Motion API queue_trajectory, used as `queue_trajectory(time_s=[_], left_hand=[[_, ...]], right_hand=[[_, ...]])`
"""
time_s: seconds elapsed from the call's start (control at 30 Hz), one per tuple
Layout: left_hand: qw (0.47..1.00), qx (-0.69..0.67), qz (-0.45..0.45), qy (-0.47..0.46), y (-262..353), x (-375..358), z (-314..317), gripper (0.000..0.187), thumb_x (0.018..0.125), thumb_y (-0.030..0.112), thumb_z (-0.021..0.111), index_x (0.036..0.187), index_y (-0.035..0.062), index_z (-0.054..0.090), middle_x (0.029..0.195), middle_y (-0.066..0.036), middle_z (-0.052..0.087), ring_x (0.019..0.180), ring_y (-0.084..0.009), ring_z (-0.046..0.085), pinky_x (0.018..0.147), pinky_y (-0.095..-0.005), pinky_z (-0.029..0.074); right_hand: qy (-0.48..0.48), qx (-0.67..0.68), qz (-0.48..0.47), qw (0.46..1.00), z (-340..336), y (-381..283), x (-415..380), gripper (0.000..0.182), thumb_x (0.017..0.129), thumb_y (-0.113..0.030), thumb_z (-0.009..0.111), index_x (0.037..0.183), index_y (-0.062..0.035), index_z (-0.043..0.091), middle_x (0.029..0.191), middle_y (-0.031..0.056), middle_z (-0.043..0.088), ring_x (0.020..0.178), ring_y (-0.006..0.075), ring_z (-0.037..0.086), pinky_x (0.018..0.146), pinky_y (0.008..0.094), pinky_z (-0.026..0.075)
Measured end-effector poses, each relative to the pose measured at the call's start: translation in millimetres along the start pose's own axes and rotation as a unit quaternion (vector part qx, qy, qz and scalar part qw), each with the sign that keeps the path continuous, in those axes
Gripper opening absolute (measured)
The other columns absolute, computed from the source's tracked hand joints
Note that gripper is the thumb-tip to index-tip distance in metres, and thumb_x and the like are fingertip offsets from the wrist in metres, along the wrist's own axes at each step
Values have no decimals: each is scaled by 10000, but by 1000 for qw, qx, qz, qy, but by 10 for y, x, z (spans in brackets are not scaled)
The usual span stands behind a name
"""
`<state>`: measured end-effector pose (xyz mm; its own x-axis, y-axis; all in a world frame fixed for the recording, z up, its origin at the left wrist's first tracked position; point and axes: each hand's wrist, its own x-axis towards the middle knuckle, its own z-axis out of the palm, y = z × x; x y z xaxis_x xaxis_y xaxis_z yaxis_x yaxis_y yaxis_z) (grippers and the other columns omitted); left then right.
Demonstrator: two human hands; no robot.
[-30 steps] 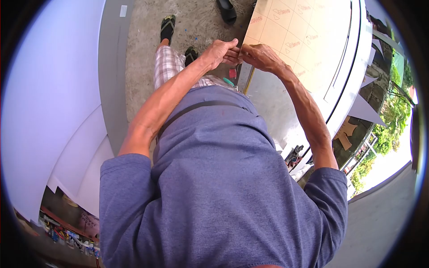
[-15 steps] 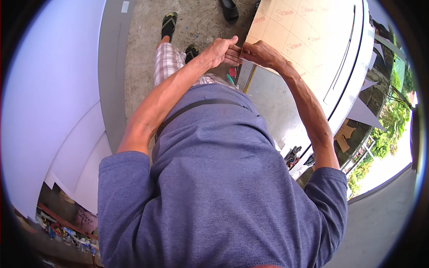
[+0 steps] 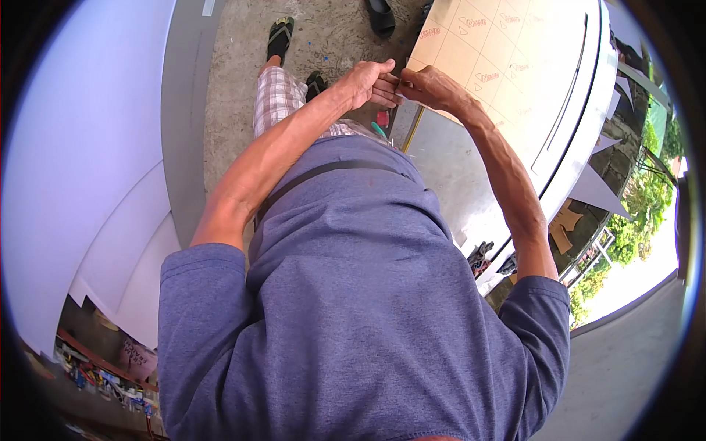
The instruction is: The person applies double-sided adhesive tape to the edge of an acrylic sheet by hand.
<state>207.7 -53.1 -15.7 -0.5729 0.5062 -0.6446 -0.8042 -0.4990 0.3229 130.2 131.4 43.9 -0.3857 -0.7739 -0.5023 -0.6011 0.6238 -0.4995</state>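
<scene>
Palm turned up, my left hand [image 3: 368, 84] has its thumb apart and its fingers stretched out toward the right. My right hand [image 3: 429, 87] is closed in a pinch right at the left fingertips, beside the corner of a tan sheet [image 3: 482, 48] with red print and a grid of lines. A tiny pale bit shows at the right fingers, too small to identify. I cannot tell whether the fingertips of both hands touch.
A grey-white panel surface [image 3: 448, 158] lies below the tan sheet. Large white sheets [image 3: 95, 132] stand at the left. A black slipper [image 3: 381, 18] lies on the concrete floor [image 3: 235, 81]. Cut pieces and greenery [image 3: 643, 209] are at the right.
The view has shifted slightly. Both hands keep nearly the same pose, with the right fingers a little changed at the left fingertips.
</scene>
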Motion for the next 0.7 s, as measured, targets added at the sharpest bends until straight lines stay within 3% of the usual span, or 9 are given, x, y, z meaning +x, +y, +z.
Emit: queue_trajectory(time_s=[0.23,0.33,0.43,0.7], left_hand=[[1000,-12,-4,-5,-15,10,-28,576,1041,397,428,1146,-153,562,1028,-286,685,957,-383,705,886,-468,582],[1000,-11,-4,-4,-8,4,-28,572,1044,390,423,1150,-156,558,1034,-289,683,962,-387,703,890,-471,581],[1000,-11,-3,-2,-10,-2,-22,565,1045,384,424,1147,-156,559,1031,-288,683,960,-388,703,890,-472,581],[1000,-16,-5,3,-1,-16,-10,552,1041,377,438,1139,-150,571,1018,-282,689,956,-387,705,896,-477,577]], right_hand=[[-12,11,-13,1000,-16,10,9,259,935,-300,621,939,-43,586,689,182,643,686,380,655,630,479,505],[-12,-10,-16,1000,-24,1,19,248,937,-266,650,912,-32,574,686,168,631,645,355,648,595,443,501],[-18,-3,0,1000,-20,-6,21,258,936,-297,618,935,-41,584,690,189,637,685,385,650,630,486,496],[-29,-16,7,999,-60,-72,17,256,940,-295,607,946,-40,586,686,189,636,686,380,653,631,483,500]])
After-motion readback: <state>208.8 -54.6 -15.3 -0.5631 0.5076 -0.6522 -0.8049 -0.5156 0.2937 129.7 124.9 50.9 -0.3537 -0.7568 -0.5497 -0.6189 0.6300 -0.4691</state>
